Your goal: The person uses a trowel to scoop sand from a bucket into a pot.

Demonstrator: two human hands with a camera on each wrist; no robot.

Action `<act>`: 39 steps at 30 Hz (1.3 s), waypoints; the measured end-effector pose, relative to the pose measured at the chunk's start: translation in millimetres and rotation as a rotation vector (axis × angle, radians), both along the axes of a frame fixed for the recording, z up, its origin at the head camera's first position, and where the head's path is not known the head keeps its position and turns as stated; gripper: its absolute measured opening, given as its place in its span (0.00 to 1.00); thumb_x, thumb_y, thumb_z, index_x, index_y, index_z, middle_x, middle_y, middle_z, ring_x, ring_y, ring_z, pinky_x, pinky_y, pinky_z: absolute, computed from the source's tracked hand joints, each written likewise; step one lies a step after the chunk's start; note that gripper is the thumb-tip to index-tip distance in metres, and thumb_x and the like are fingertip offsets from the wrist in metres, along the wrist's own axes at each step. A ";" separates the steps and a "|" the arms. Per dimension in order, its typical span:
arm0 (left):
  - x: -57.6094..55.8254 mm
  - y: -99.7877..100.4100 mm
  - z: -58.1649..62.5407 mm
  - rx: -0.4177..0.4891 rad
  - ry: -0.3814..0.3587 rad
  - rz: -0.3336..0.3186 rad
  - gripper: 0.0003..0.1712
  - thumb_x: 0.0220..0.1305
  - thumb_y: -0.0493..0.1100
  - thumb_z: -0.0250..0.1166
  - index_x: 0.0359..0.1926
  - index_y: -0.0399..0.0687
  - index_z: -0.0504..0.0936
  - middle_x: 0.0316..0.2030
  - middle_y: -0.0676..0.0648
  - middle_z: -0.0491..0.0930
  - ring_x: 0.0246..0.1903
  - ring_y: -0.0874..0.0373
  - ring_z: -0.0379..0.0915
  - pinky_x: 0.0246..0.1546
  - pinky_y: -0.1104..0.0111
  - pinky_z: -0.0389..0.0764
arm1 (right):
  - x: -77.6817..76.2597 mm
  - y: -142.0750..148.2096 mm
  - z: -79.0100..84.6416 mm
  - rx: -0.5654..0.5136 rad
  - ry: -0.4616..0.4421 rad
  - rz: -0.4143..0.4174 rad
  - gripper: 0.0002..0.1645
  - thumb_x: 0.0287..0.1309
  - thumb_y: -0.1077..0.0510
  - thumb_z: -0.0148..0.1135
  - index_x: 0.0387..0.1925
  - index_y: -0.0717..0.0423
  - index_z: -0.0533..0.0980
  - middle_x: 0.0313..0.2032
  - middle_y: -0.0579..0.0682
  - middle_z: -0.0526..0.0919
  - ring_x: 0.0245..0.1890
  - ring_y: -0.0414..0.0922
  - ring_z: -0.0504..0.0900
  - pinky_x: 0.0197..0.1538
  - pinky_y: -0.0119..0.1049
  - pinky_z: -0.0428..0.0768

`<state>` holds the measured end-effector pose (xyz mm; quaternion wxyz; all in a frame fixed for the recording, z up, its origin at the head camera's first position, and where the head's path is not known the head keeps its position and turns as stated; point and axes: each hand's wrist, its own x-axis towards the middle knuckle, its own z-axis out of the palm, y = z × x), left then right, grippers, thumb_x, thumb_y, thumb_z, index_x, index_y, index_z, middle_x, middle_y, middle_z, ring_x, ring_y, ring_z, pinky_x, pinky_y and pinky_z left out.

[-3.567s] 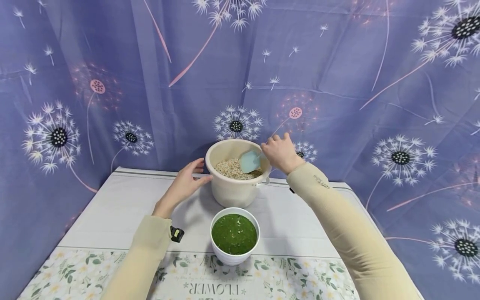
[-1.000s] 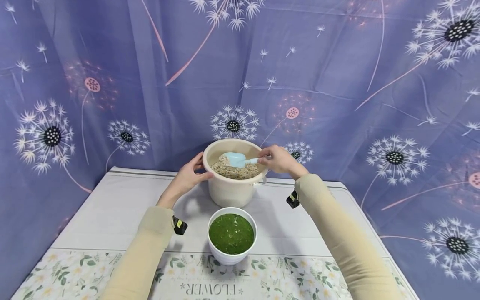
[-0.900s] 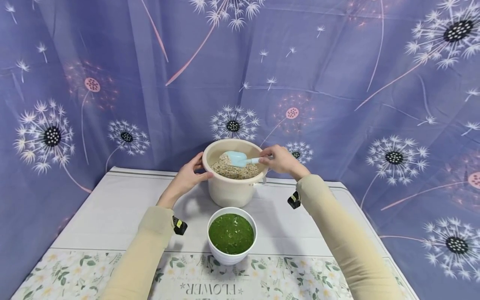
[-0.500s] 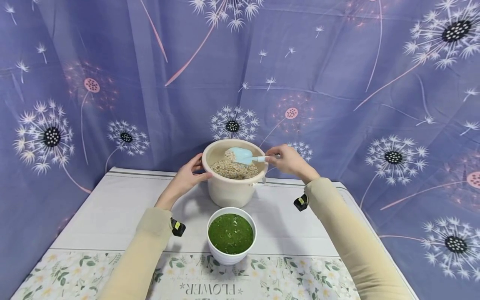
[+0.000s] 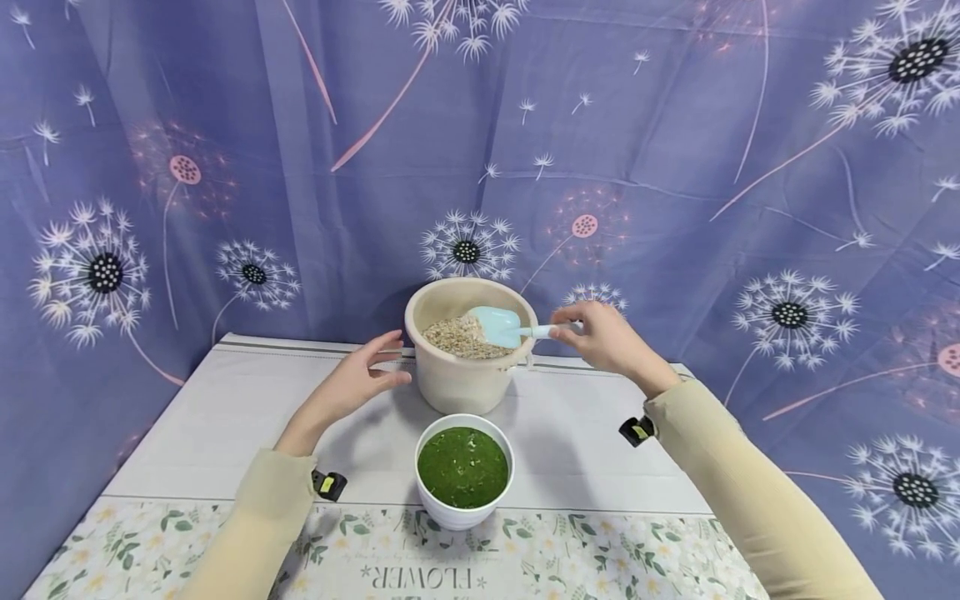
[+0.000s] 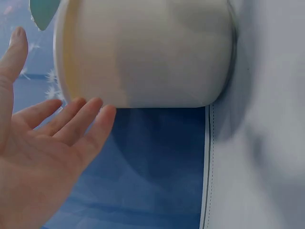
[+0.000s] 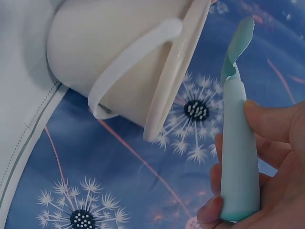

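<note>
My right hand (image 5: 606, 340) grips the pale blue scoop (image 5: 497, 325) by its thick handle (image 7: 240, 152), fingers wrapped round it and thumb along its side. The scoop's blade is over the right part of a cream bucket (image 5: 459, 387), with beige flake-like grain (image 5: 455, 335) at its front edge and beneath it. My left hand (image 5: 347, 387) hovers left of the bucket, fingers spread and slightly bent, holding nothing. In the left wrist view its fingertips (image 6: 108, 112) overlap the bucket's lower outline.
A white ribbed bowl (image 5: 457, 518) of thick green stuff (image 5: 462, 467) stands in front of the bucket. The bucket's carrying handle (image 7: 133, 62) hangs at its right side. A white and floral cloth (image 5: 195, 442) covers the table, and a blue dandelion-print curtain (image 5: 360, 233) stands close behind.
My left hand has come away from the bucket rim, toward me and left. My right hand has drawn the scoop rightward across the bucket; earlier it was over the middle with grain at its tip.
</note>
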<state>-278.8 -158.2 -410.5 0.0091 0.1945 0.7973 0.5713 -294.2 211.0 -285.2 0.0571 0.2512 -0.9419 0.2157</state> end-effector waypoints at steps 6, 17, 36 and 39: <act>29.4 0.4 -3.6 -0.046 0.050 -0.089 0.44 0.59 0.44 0.72 0.72 0.40 0.61 0.67 0.36 0.65 0.63 0.40 0.66 0.58 0.53 0.73 | 27.0 4.0 -6.6 0.021 0.058 0.060 0.12 0.63 0.57 0.65 0.45 0.57 0.84 0.41 0.52 0.85 0.20 0.41 0.68 0.35 0.42 0.74; 73.1 10.5 -23.3 -0.203 0.062 -0.210 0.48 0.55 0.53 0.73 0.71 0.38 0.63 0.63 0.37 0.70 0.58 0.42 0.70 0.57 0.50 0.74 | 63.9 4.7 -40.6 0.028 0.158 0.149 0.09 0.59 0.58 0.69 0.41 0.55 0.85 0.35 0.42 0.83 0.29 0.38 0.70 0.34 0.36 0.72; 80.3 22.7 -41.8 -0.209 0.056 -0.247 0.51 0.51 0.55 0.75 0.71 0.39 0.64 0.59 0.42 0.75 0.53 0.48 0.75 0.55 0.54 0.76 | 93.1 -4.1 -90.3 0.025 0.415 0.151 0.09 0.50 0.61 0.75 0.36 0.52 0.85 0.33 0.43 0.82 0.30 0.41 0.71 0.32 0.35 0.71; 79.6 23.2 -42.0 -0.208 0.052 -0.248 0.51 0.51 0.54 0.76 0.71 0.39 0.64 0.58 0.42 0.75 0.53 0.48 0.75 0.55 0.55 0.76 | 96.5 -6.7 -93.5 0.033 0.441 0.133 0.10 0.50 0.60 0.75 0.36 0.51 0.84 0.33 0.44 0.82 0.31 0.43 0.72 0.32 0.37 0.70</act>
